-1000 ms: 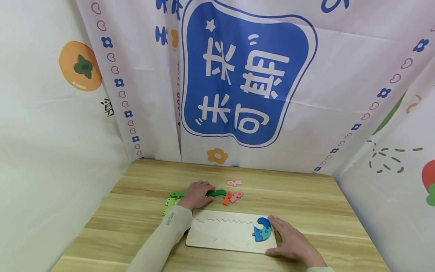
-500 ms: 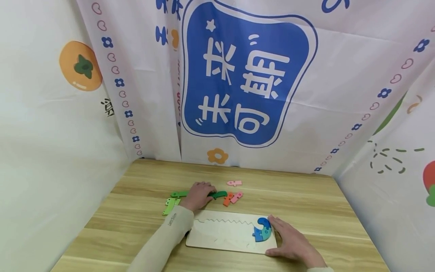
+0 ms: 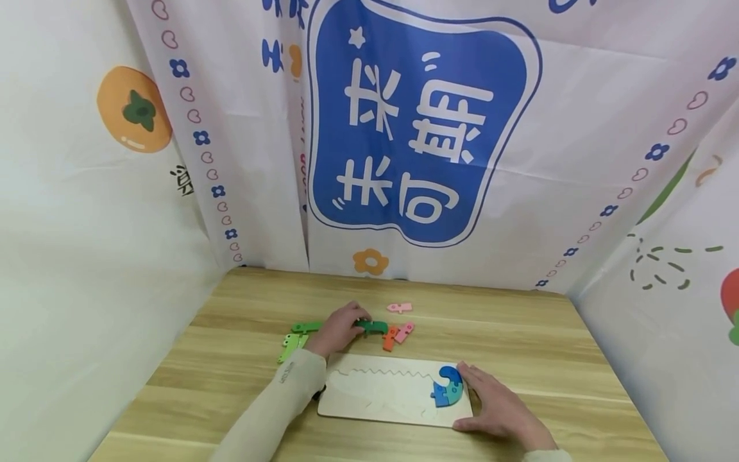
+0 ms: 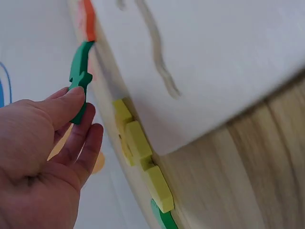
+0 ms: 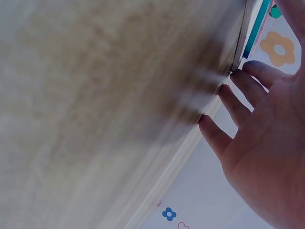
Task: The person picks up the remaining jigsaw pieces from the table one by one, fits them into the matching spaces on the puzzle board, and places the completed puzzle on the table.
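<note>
My left hand (image 3: 339, 328) is beyond the far edge of a pale wooden puzzle board (image 3: 375, 398). Its thumb and fingers pinch one end of a dark green puzzle piece (image 4: 82, 67), clearest in the left wrist view. The piece's other end (image 3: 375, 327) points right in the head view, close to an orange piece (image 3: 390, 338). My right hand (image 3: 499, 407) rests at the board's right end, thumb by the near corner and fingers by the far one. The right wrist view shows its fingers spread and fairly straight. Joined blue and teal pieces (image 3: 449, 387) sit at the board's right end.
Pink pieces (image 3: 405, 332) lie right of and behind the orange one. To the left are a light green piece with eyes (image 3: 292, 346) and a longer green piece (image 3: 306, 327). Yellowish pieces (image 4: 138, 140) lie beside the board. A printed cloth (image 3: 421, 128) hangs behind the table.
My left hand has shifted slightly, and its grip on the dark green piece shows more plainly. The right hand stays at the board's end. The head view has tilted a little.
</note>
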The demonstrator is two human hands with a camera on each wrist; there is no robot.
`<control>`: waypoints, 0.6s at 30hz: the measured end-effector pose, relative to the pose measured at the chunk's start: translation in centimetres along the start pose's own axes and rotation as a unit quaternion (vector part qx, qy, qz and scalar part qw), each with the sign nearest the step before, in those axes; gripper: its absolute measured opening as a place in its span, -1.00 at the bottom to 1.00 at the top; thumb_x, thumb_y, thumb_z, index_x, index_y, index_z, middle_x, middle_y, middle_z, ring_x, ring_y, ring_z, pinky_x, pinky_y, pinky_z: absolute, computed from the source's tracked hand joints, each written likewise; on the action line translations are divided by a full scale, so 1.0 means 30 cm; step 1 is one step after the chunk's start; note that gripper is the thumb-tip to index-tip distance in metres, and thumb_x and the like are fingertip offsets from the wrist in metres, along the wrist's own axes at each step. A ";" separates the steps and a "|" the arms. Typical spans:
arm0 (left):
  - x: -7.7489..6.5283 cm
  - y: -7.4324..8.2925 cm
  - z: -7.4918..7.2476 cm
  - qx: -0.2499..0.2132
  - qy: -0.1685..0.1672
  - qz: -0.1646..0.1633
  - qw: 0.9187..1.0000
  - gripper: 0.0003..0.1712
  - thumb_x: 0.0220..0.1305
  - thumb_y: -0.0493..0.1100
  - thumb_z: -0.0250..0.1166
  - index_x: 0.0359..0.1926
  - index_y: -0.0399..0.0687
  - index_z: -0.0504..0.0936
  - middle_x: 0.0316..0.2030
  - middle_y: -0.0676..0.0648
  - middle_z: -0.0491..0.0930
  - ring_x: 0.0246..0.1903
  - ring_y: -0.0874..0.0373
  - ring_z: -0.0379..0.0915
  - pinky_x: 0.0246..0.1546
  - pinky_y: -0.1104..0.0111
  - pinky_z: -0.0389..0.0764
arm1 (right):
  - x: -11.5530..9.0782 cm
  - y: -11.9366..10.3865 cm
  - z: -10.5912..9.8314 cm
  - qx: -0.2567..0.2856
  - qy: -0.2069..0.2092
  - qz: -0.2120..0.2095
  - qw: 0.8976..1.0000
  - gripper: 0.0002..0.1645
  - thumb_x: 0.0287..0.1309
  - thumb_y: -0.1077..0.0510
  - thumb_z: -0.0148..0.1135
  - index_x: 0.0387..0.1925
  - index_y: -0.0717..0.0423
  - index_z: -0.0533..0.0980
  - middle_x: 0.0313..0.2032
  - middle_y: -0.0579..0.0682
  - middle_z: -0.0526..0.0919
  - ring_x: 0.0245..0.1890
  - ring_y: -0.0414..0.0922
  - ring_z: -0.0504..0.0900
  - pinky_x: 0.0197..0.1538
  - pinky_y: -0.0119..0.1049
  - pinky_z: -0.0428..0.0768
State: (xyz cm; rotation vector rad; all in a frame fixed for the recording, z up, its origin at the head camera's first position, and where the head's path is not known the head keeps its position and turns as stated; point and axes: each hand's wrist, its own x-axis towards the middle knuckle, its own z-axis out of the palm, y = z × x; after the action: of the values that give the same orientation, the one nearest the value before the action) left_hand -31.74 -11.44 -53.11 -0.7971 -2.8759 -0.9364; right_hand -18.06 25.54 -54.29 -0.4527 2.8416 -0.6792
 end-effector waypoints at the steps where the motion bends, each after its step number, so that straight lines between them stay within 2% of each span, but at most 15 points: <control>1: -0.002 0.001 -0.002 -0.013 0.004 -0.002 1.000 -0.72 0.37 -0.37 0.34 0.08 -0.16 0.71 -0.04 -0.15 0.58 -0.06 -0.01 0.57 0.06 0.07 0.66 | 0.000 -0.001 0.000 0.002 0.000 -0.001 1.000 0.45 -0.23 -0.50 0.56 0.58 0.09 0.20 0.55 0.12 0.27 0.52 0.26 0.25 0.47 0.30 0.29; 7: -0.021 0.011 -0.009 -0.068 0.034 -0.024 0.997 -0.74 0.41 -0.33 0.32 0.08 -0.11 0.73 -0.03 -0.11 0.59 -0.13 0.12 0.50 -0.06 0.21 0.64 | 0.000 -0.002 0.004 0.001 -0.003 -0.002 1.000 0.44 -0.22 -0.50 0.56 0.58 0.10 0.21 0.55 0.12 0.27 0.52 0.25 0.26 0.47 0.29 0.30; 12: -0.035 0.034 -0.032 -0.116 0.056 -0.034 0.991 -0.70 0.44 -0.34 0.28 0.12 -0.03 0.69 -0.03 -0.08 0.67 -0.13 0.17 0.56 -0.09 0.28 0.66 | -0.001 -0.001 0.003 -0.001 -0.002 -0.004 1.000 0.44 -0.22 -0.50 0.56 0.58 0.10 0.21 0.55 0.12 0.29 0.52 0.25 0.27 0.46 0.30 0.31; 18: -0.039 0.059 -0.060 -0.166 0.061 -0.036 0.984 -0.66 0.45 -0.33 0.27 0.18 0.00 0.64 -0.15 -0.07 0.71 -0.16 0.09 0.60 -0.19 0.38 0.64 | -0.001 -0.002 0.002 0.001 -0.001 -0.004 1.000 0.43 -0.21 -0.49 0.56 0.57 0.12 0.22 0.55 0.14 0.28 0.53 0.26 0.25 0.47 0.30 0.29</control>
State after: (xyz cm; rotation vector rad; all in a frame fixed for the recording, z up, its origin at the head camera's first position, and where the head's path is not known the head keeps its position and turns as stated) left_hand -30.13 -11.75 -50.87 -0.6273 -2.6955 -1.4458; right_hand -18.01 25.46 -54.29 -0.4642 2.8392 -0.6818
